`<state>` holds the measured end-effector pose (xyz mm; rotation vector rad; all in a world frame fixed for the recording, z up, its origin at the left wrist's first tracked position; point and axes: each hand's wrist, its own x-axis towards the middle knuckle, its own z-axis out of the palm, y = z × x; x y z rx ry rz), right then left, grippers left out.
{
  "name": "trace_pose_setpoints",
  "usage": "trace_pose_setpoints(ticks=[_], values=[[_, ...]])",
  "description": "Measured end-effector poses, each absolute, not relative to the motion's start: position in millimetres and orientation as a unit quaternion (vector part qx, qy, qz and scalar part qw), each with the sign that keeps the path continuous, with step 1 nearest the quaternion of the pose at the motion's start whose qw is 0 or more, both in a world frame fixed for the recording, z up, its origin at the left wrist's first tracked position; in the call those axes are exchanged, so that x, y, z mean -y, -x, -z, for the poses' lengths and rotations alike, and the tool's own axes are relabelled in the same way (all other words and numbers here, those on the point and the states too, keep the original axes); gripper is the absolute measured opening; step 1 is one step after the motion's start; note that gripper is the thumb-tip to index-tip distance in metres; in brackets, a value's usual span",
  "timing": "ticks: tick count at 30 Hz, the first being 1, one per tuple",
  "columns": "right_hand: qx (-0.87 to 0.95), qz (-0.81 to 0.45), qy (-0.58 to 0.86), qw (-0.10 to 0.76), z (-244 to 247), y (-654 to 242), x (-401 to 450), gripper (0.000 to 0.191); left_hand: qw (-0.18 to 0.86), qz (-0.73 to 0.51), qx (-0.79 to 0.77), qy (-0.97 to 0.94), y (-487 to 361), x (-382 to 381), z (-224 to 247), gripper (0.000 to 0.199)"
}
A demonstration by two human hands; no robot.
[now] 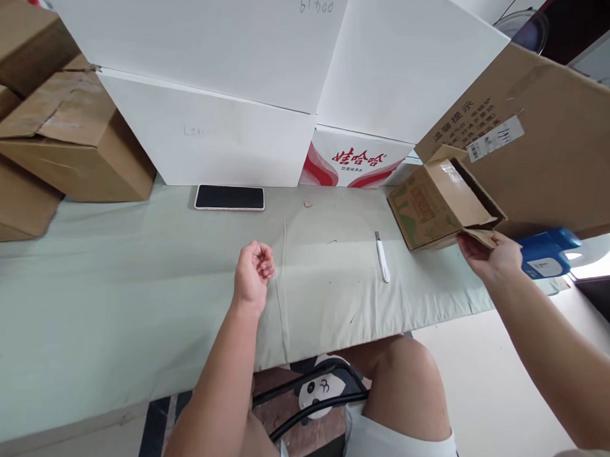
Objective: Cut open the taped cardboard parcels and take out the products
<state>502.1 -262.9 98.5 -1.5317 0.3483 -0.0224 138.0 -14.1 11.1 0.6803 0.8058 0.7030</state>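
On the right of the table, my right hand (491,255) grips a flap at the near corner of a small brown cardboard box (430,206) with green print on its side. The box rests tilted by the wall of cartons. My left hand (253,273) hovers over the middle of the table, fingers curled in with nothing visible in them. Between my hands lies a white utility knife (383,258), its tip pointing away from me. Farther off, a phone with a dark screen (229,198) lies flat, and a small brown scrap (308,204) is beside it.
Brown cartons (78,134) are stacked at the left. White panels (203,131) and a red-and-white carton (357,160) stand along the back. A large cardboard sheet (548,144) leans at the right, near a blue bottle (547,253). The green tablecloth's front edge (331,343) is above my knees.
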Motion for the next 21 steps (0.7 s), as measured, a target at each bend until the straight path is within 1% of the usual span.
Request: trace_pose_setpoints(ticks=[8,11,17,19,21], values=[[-0.126,-0.008,0.692,0.711,-97.7,-528.6,212.6,0.025,0.803,-0.318,-0.383,-0.327,-145.9,12.4,-10.3,0.033],[-0.106,-0.037,0.711,0.694,-99.2,-534.6,200.5,0.034,0.802,-0.317,-0.383,-0.332,-148.0,11.6,-8.6,0.034],[-0.029,-0.105,0.758,0.644,-96.1,-553.6,172.4,0.058,0.793,-0.317,-0.398,-0.334,-146.0,8.2,-4.5,0.035],[0.006,-0.153,0.779,0.608,-91.1,-561.0,160.0,0.056,0.790,-0.313,-0.402,-0.341,-144.5,7.3,-4.2,0.035],[0.032,-0.194,0.804,0.561,-84.2,-566.1,148.6,0.048,0.788,-0.311,-0.400,-0.349,-143.6,6.3,-4.2,0.036]])
